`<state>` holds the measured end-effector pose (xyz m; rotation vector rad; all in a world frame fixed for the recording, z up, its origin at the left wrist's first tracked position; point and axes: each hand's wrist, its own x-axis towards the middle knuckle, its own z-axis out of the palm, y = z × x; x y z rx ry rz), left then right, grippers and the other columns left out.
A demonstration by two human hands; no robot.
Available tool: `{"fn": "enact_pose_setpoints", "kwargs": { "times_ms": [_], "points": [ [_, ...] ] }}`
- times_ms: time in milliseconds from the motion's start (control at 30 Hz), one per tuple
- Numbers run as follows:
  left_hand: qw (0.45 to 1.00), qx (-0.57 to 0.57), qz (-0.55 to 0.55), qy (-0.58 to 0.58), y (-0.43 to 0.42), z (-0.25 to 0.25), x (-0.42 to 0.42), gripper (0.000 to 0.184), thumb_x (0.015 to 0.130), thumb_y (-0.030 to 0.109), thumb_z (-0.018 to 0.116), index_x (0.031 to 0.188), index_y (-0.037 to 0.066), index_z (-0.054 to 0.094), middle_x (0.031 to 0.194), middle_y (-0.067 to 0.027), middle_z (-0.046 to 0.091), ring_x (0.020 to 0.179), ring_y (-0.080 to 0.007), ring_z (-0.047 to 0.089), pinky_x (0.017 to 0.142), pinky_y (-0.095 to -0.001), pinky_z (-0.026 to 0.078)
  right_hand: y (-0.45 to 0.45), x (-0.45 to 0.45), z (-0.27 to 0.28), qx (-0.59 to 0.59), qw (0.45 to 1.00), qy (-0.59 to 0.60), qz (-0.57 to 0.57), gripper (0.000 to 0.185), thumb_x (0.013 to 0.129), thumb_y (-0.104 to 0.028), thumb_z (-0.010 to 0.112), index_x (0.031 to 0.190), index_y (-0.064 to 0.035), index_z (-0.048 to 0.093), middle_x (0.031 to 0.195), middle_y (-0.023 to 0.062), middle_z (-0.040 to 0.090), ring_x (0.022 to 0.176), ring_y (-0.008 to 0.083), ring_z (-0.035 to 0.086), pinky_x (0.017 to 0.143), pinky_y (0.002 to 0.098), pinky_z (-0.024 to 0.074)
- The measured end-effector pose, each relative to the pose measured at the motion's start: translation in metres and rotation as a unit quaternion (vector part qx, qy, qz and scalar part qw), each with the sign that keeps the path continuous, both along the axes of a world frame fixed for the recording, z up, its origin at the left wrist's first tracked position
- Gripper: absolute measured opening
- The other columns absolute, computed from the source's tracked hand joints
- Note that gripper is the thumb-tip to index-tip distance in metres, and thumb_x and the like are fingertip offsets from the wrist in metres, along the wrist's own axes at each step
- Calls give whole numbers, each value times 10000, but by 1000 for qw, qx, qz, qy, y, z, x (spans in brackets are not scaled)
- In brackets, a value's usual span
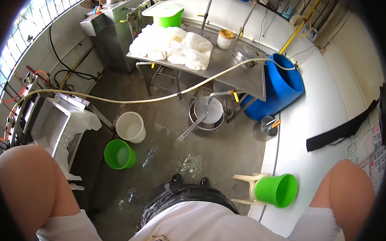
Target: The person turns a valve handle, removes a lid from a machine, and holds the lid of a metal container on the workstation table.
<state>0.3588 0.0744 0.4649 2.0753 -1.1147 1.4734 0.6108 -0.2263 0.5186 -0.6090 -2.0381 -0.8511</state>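
Observation:
Neither of my hands shows; only my bent arms are in view, the left arm (29, 181) at the lower left and the right arm (348, 196) at the lower right. Both arms are raised, and what the hands hold or touch is hidden. Below me are my white shirt (196, 222) and a black plastic apron (183, 195) at the waist. Closest to the right arm, a green bucket (265, 190) lies on its side on a cream plastic stool (250, 182). Near the left arm stands a metal machine (52, 121) draped with white cloth.
Ahead, white bundles (169, 42) cover part of a steel table (251, 82). A cream hose (149, 99) crosses the room. On the wet floor stand a white bucket (130, 127), another green bucket (117, 155) and a metal pot (208, 125). A blue barrel (260, 103) leans at the right.

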Motion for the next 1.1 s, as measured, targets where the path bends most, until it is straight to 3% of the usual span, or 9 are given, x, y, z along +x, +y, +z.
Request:
{"fn": "enact_pose_setpoints", "kwargs": {
  "times_ms": [267, 667, 833, 933, 1000, 1067, 1100],
  "points": [
    [997, 20, 67, -26, -64, -1, 32, 599, 1047, 455, 545, 1456, 17, 557, 1482, -151, 545, 1231, -289, 504, 1099, -459, 385, -24, 59, -1, 7, 999, -12, 53, 434, 1122, -420, 565, 1350, -74, 693, 1288, 159, 742, 1173, 347, 685, 1036, 503, 495],
    [987, 77, 137, 35, -106, 28, 68, 504, 1066, 357, 541, 1398, -19, 587, 1382, -149, 611, 1085, -246, 587, 1010, -396, 462, -59, 102, -17, 34, 997, 44, 57, 429, 1121, -419, 568, 1344, -75, 695, 1284, 163, 743, 1170, 350, 687, 1039, 502, 496],
    [987, 55, 147, 23, -115, 10, 89, 466, 1073, 316, 540, 1374, -34, 600, 1340, -148, 639, 1024, -229, 622, 972, -370, 493, -81, 129, -20, 38, 996, 47, 65, 428, 1120, -419, 569, 1341, -75, 696, 1282, 165, 743, 1169, 352, 688, 1040, 501, 496],
    [988, 34, 148, 28, -113, 1, 95, 443, 1078, 292, 539, 1360, -43, 607, 1315, -148, 655, 987, -218, 642, 950, -354, 512, -82, 160, -30, 43, 991, 111, 55, 427, 1120, -419, 570, 1340, -75, 697, 1281, 166, 744, 1168, 352, 688, 1041, 501, 497],
    [985, 24, 167, 30, -109, -4, 92, 428, 1081, 276, 538, 1350, -49, 613, 1298, -148, 666, 963, -211, 656, 935, -344, 525, -72, 192, -58, 25, 983, 182, 16, 426, 1120, -418, 571, 1339, -75, 697, 1280, 167, 744, 1168, 353, 689, 1041, 500, 497],
    [978, 6, 205, 45, -96, -14, 83, 414, 1084, 259, 538, 1341, -55, 618, 1281, -147, 677, 938, -204, 670, 920, -334, 538, -45, 252, -117, -64, 965, 97, -236, 363, 1058, -238, 485, 1050, 77, 666, 1066, 254, 738, 873, 324, 689, 774, 416, 546],
    [970, -8, 236, 61, -85, -27, 80, 406, 1086, 251, 537, 1336, -58, 620, 1273, -147, 683, 926, -200, 677, 913, -328, 544, -29, 256, -161, -167, 917, 210, -294, 289, 1099, -151, 471, 1069, 46, 680, 1098, 187, 747, 955, 252, 669, 868, 371, 531]
  ]
}}
